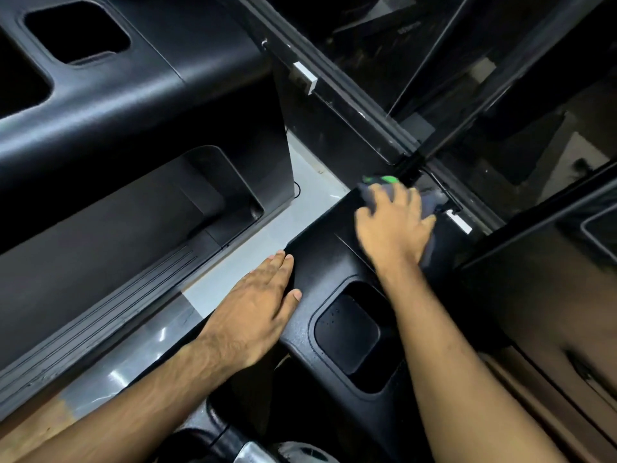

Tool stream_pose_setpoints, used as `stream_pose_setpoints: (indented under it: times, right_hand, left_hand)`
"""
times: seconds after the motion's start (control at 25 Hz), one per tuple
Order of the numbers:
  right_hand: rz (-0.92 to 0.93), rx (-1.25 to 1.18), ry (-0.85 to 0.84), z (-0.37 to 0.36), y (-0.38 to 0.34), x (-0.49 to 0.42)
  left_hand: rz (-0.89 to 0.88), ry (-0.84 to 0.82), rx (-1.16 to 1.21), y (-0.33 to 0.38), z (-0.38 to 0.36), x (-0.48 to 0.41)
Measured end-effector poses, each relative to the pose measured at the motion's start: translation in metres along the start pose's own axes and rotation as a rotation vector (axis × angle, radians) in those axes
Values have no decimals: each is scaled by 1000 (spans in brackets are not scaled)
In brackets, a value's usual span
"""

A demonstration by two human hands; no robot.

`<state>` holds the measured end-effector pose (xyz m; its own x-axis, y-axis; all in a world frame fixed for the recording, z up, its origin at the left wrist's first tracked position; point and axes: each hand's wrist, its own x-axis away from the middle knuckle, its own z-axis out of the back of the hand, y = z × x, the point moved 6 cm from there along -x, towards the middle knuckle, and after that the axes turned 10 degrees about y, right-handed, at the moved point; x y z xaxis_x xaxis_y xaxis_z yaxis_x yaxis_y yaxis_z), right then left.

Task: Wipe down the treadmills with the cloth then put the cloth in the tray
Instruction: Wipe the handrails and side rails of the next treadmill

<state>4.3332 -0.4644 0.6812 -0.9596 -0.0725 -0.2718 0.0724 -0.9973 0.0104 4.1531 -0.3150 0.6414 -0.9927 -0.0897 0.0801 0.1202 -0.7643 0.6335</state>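
Left hand (257, 305) lies flat, fingers straight and together, palm down on the near edge of the black treadmill console (320, 255), holding nothing. Just right of it, a recessed pocket (350, 332). Beyond that, the right hand (394, 225), blurred, fingers spread, presses the grey-and-green cloth (429, 203) onto the console's far end.
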Motion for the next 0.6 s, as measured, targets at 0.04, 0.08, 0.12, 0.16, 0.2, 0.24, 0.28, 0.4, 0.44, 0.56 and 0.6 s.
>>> stream_pose_setpoints:
  times: [0.04,0.08,0.12,0.16,0.2,0.24,0.28,0.4,0.44,0.56,0.6]
  right_hand:
    - [208,0,11,0,-22,17]
    - [407,-16,-18,-1,-31,32]
    - [531,-18,-41,0,-27,30]
    - [460,-43,-72,-3,-11,8]
    - [219,-69,-44,-2,11,-17]
    - [-7,-54,-30,0,24,-26]
    - [-123,-32,-28,-1,27,-23]
    - [326,-32,-19,-3,-16,21]
    - [355,-46,-34,-3,-8,13]
    - [-310,-20,-18,-1,51,-33]
    - [-389,18,-21,-2,51,-26]
  left_hand:
    - [-6,2,2,2,0,-4]
    - [-14,4,4,3,0,-9]
    - [-24,7,5,4,0,-13]
    - [-37,4,6,5,0,-17]
    - [-52,-3,7,7,-2,-20]
    - [-65,-7,11,10,-3,-24]
    - [-72,-10,13,13,-4,-27]
    - [-100,-17,-15,19,-10,-38]
    - [-104,-15,-20,20,-11,-41]
    - [-113,-31,-14,21,-13,-44]
    - [-116,-38,-18,22,-14,-44]
